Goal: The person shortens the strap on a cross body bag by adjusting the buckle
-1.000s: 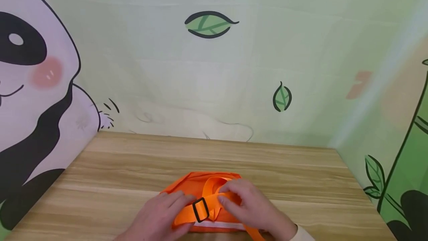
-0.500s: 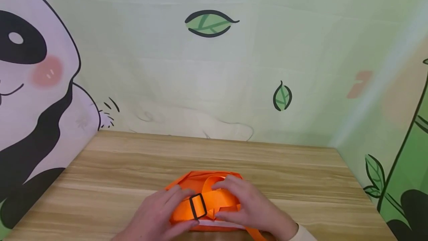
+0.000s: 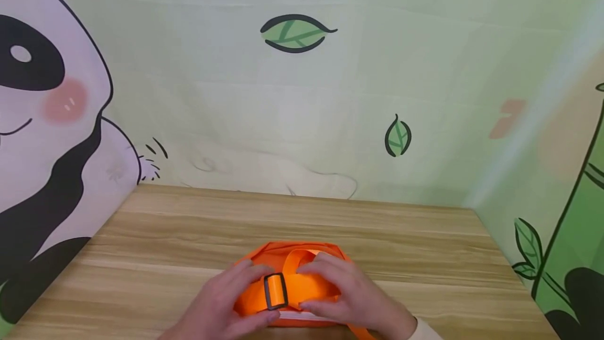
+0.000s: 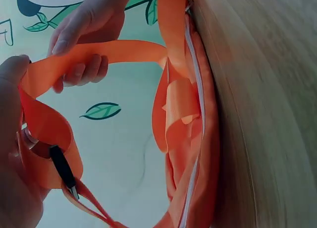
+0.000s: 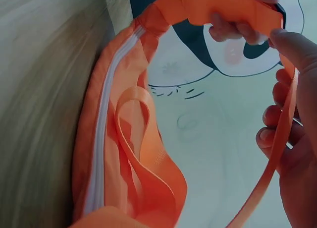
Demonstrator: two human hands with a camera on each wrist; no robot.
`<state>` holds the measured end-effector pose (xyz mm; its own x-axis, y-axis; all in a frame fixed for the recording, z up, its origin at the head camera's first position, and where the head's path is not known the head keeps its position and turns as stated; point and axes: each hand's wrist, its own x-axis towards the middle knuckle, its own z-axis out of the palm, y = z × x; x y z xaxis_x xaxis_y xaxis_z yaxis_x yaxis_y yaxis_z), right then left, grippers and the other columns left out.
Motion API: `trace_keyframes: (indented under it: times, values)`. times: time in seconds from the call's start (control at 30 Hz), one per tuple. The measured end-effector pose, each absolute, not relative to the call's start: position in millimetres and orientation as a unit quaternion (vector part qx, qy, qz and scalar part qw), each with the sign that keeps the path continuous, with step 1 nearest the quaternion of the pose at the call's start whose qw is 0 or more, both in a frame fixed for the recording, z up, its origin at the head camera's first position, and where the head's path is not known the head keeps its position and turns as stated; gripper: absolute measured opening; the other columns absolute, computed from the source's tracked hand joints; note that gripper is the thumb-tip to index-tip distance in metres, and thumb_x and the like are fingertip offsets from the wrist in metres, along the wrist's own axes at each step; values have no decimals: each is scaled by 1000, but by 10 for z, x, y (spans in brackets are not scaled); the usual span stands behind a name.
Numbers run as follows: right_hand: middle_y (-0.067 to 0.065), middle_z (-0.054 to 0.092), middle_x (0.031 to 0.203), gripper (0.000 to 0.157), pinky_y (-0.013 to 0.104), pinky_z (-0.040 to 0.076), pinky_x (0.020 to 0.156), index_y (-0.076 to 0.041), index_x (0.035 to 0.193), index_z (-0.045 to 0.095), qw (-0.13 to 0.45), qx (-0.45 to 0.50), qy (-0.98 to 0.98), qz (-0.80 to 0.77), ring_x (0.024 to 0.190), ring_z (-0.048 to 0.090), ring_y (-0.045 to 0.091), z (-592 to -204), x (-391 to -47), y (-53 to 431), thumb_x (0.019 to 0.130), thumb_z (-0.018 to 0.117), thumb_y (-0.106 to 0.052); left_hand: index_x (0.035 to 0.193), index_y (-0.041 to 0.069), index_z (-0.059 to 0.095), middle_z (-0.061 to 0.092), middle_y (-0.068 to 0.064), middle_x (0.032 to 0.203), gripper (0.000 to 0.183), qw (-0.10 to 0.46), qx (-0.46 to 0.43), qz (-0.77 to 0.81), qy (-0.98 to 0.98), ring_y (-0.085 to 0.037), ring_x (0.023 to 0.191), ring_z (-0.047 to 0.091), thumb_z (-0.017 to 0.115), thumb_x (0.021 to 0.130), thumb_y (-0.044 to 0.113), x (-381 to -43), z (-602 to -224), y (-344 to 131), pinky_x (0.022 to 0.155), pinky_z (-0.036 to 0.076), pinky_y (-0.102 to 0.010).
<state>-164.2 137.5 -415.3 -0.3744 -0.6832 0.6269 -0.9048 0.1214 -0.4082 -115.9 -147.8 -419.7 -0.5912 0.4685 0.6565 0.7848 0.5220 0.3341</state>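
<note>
A small orange bag (image 3: 271,253) with a white zipper (image 3: 309,316) lies on the table. Its flat orange webbing strap (image 3: 309,285) is raised above it, held by both hands. On the strap sits a black slide buckle (image 3: 267,293), which shows edge-on in the left wrist view. My left hand (image 3: 219,298) pinches the strap at the buckle, thumb below and fingers above. My right hand (image 3: 356,293) grips the strap a short way to the right, where it bends. A loose strap loop (image 5: 148,139) lies against the bag in the right wrist view.
The wood-grain table (image 3: 179,230) runs back to a pale green printed backdrop (image 3: 226,104) with a panda (image 3: 56,119) on the left and leaves. Another length of strap (image 3: 358,332) hangs down by the right wrist.
The buckle and left hand have shifted slightly left, and the strap between the hands now lies flatter and faces up more. My right fingers have shifted their hold on the strap.
</note>
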Motion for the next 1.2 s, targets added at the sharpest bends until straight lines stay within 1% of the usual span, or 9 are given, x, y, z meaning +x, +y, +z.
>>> trace_keyframes:
  times: [0.1,0.23,0.33,0.47,0.63,0.87,0.97,1.07,1.2]
  values:
    - [1,68,110,46,16,55,82,-12,135,64,138,528,-739,395,94,61,10,-4172,-1616,1352,95,85,-19,139,30,60,64,14,125,50,155,-339,-391,-842,-4,101,61,84,96,37,-1112,-4145,-1465,81,56,-22]
    - [1,70,116,43,20,57,85,-15,135,64,128,501,-757,400,99,62,11,-4192,-1573,1322,97,83,-22,141,36,56,61,11,128,45,31,-271,-460,-845,-9,103,62,76,101,40,-1068,-4064,-1446,81,59,-23]
    - [0,71,118,41,22,56,89,-16,134,64,126,490,-766,396,103,63,11,-4204,-1554,1293,98,82,-26,142,36,54,60,6,130,43,-16,-245,-480,-842,-12,104,64,73,104,41,-1057,-4034,-1438,82,60,-23]
    - [-3,70,114,39,20,55,87,-18,133,63,117,489,-765,403,102,62,10,-4223,-1544,1246,99,80,-26,142,36,53,59,6,129,43,-2,-258,-480,-838,-10,103,63,73,104,38,-1067,-4059,-1422,82,59,-23]
    - [-2,69,109,40,19,55,80,-18,133,63,97,480,-756,435,96,60,6,-4230,-1527,1207,98,81,-23,140,34,56,61,13,124,46,76,-304,-460,-831,-6,100,61,78,100,30,-1094,-4133,-1393,78,57,-22]
    - [0,70,107,39,18,56,76,-17,133,64,106,483,-746,447,92,60,6,-4221,-1515,1178,99,81,-23,138,26,59,65,14,120,47,186,-361,-403,-820,-2,97,62,80,96,26,-1154,-4192,-1375,81,55,-22]
    - [0,71,108,39,17,55,76,-16,133,65,110,488,-740,449,92,60,7,-4217,-1517,1163,99,81,-23,136,24,62,66,15,118,45,221,-371,-391,-813,-2,95,63,81,95,25,-1172,-4204,-1365,83,54,-19]
    - [2,71,108,39,17,56,76,-15,133,65,114,490,-739,447,91,61,8,-4206,-1510,1147,98,82,-23,134,23,64,67,14,117,43,234,-375,-387,-809,-1,93,63,81,95,25,-1177,-4207,-1357,82,53,-16]
    - [4,72,107,42,18,57,76,-12,134,65,117,494,-738,444,91,62,9,-4194,-1496,1129,97,83,-21,134,24,65,69,13,118,43,222,-370,-401,-808,-2,93,64,82,95,23,-1167,-4206,-1350,82,55,-17]
